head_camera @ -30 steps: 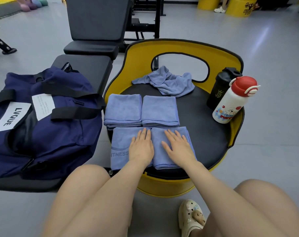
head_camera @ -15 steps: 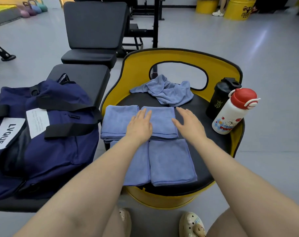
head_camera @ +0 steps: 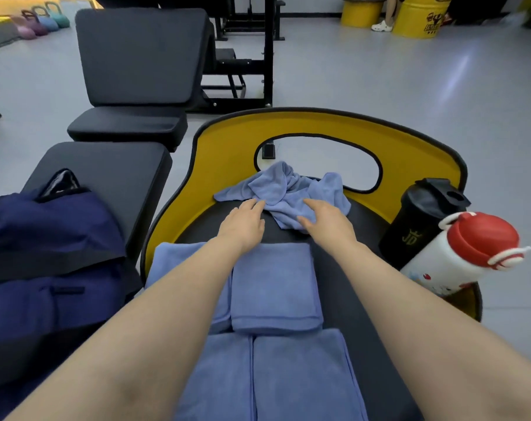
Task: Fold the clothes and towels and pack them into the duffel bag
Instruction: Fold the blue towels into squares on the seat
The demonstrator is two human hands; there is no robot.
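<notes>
A crumpled blue towel lies at the back of the black seat of the yellow round chair. My left hand touches its left edge with fingers straight. My right hand rests on its front right part, fingers relaxed and thumb against the cloth. Several folded blue towels lie closer to me: one folded towel in the middle, another folded towel below it, others partly hidden under my left forearm. The navy duffel bag sits on the bench at left.
A black shaker bottle and a white bottle with a red lid stand at the chair's right edge. Black bench pads and a rack stand behind. Yellow barrels and kettlebells are far off.
Both hands left the folded towels at the front and moved forward to the crumpled towel at the back of the seat. The camera leaned forward with them.
</notes>
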